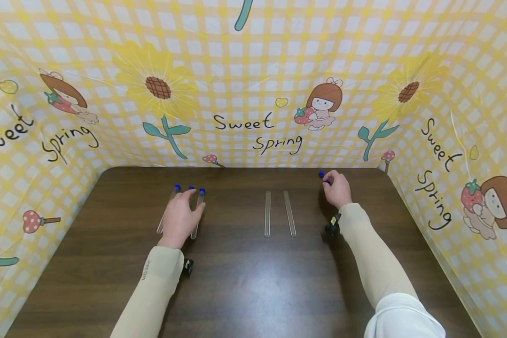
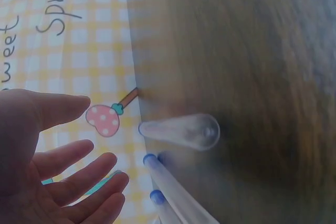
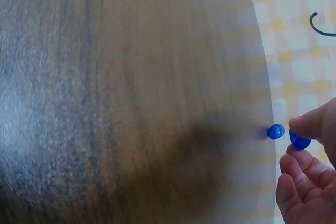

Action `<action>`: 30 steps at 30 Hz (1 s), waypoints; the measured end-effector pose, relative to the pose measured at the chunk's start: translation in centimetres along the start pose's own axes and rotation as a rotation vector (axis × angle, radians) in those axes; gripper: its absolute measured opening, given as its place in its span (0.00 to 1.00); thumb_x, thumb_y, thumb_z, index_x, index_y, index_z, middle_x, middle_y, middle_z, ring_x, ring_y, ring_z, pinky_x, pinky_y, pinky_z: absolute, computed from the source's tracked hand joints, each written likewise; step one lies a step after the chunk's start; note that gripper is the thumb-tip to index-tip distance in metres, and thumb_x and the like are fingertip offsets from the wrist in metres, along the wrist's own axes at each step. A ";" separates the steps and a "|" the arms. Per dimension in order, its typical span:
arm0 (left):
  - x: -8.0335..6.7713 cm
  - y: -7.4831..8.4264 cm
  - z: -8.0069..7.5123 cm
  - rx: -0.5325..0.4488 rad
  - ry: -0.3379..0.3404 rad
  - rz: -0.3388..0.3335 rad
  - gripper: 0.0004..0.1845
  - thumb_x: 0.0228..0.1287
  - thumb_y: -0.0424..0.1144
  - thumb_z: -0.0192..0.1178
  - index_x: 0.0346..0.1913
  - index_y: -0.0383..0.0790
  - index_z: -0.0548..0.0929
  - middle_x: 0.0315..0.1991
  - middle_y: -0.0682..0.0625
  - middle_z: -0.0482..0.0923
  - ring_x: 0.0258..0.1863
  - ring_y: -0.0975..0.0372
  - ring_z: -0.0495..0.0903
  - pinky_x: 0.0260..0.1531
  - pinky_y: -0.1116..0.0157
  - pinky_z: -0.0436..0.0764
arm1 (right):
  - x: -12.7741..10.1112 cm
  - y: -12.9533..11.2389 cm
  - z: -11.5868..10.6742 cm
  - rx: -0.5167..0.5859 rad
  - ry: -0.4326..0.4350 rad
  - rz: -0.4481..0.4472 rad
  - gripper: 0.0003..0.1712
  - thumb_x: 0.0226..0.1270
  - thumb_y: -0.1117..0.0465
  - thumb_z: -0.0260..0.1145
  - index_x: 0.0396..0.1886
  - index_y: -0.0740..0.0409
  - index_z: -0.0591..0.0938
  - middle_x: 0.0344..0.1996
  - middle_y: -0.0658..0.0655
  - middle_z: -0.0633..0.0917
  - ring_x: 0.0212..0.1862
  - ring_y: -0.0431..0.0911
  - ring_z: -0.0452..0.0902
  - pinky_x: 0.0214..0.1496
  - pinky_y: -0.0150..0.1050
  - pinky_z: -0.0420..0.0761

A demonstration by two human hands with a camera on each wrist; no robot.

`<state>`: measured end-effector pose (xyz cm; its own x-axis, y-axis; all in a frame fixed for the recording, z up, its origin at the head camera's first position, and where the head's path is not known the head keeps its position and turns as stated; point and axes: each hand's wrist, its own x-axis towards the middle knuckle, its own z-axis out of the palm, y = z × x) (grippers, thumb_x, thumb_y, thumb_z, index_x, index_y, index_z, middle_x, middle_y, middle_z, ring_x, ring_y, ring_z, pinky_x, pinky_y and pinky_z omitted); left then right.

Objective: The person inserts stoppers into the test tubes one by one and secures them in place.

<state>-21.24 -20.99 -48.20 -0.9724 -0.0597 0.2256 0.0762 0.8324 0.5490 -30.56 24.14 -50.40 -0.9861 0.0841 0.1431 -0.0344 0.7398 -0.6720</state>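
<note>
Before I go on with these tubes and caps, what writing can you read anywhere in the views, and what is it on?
"Sweet Spring": handwritten black lettering on the yellow checked backdrop cloth, centre panel, head view.
"Sweet Spring": again on the right panel of the same cloth.
"weet Spring": on the left panel, first letter cut off by the frame edge.
Small print on the left sleeve: too small to read.
Test tubes and blue caps: no markings visible.

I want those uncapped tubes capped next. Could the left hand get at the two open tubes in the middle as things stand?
Probably yes: the left hand is open over the capped tubes, and bare table lies between it and the open tubes.
</note>
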 end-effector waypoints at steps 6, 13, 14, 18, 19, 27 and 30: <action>-0.1 0.7 0.5 -0.007 -0.007 0.002 0.29 0.68 0.43 0.66 0.67 0.32 0.76 0.58 0.31 0.76 0.55 0.38 0.77 0.53 0.42 0.75 | -0.1 -0.3 0.1 0.043 0.004 -0.005 0.07 0.73 0.67 0.63 0.46 0.64 0.77 0.43 0.66 0.77 0.45 0.60 0.72 0.51 0.55 0.73; -0.4 1.6 1.5 -0.023 -0.027 -0.009 0.28 0.69 0.45 0.66 0.67 0.34 0.77 0.54 0.35 0.78 0.51 0.42 0.78 0.48 0.43 0.77 | -0.2 -1.0 0.0 0.079 -0.016 0.013 0.10 0.75 0.66 0.63 0.50 0.65 0.75 0.46 0.67 0.78 0.48 0.60 0.73 0.52 0.55 0.74; -0.5 1.8 1.6 -0.024 -0.030 -0.008 0.28 0.69 0.45 0.66 0.67 0.34 0.77 0.54 0.36 0.78 0.51 0.42 0.78 0.48 0.43 0.77 | -0.2 -1.1 0.0 0.082 -0.019 0.014 0.10 0.75 0.65 0.63 0.50 0.65 0.75 0.47 0.67 0.78 0.48 0.60 0.73 0.52 0.54 0.74; -0.5 2.5 1.9 -0.026 -0.045 0.005 0.28 0.69 0.45 0.66 0.67 0.34 0.77 0.57 0.35 0.78 0.55 0.42 0.77 0.53 0.44 0.75 | -0.1 -1.4 -0.1 0.102 -0.027 0.028 0.12 0.76 0.64 0.63 0.51 0.65 0.74 0.47 0.66 0.78 0.49 0.59 0.73 0.51 0.53 0.74; -0.4 2.6 2.0 -0.029 -0.049 0.009 0.28 0.69 0.45 0.66 0.67 0.34 0.77 0.58 0.35 0.78 0.55 0.42 0.77 0.54 0.44 0.75 | -0.1 -1.4 -0.1 0.106 -0.028 0.031 0.12 0.76 0.64 0.63 0.52 0.65 0.74 0.47 0.65 0.78 0.49 0.59 0.73 0.51 0.52 0.74; -0.6 4.0 2.8 -0.041 -0.077 0.017 0.29 0.68 0.45 0.67 0.68 0.35 0.76 0.61 0.34 0.76 0.58 0.41 0.76 0.57 0.44 0.73 | -0.3 -1.9 -0.2 0.133 -0.009 0.007 0.12 0.75 0.63 0.65 0.51 0.66 0.76 0.44 0.63 0.78 0.48 0.58 0.73 0.52 0.51 0.73; -0.8 4.4 3.3 -0.043 -0.089 0.016 0.29 0.68 0.46 0.67 0.68 0.36 0.76 0.61 0.36 0.77 0.58 0.41 0.76 0.55 0.43 0.75 | -0.4 -2.1 -0.3 0.136 0.003 -0.005 0.12 0.75 0.63 0.65 0.51 0.65 0.77 0.44 0.63 0.79 0.48 0.58 0.74 0.52 0.52 0.74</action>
<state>-20.88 -15.45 -48.57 -0.9866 0.0046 0.1631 0.0997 0.8084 0.5802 -30.05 22.73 -48.81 -0.9854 0.0832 0.1489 -0.0611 0.6428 -0.7636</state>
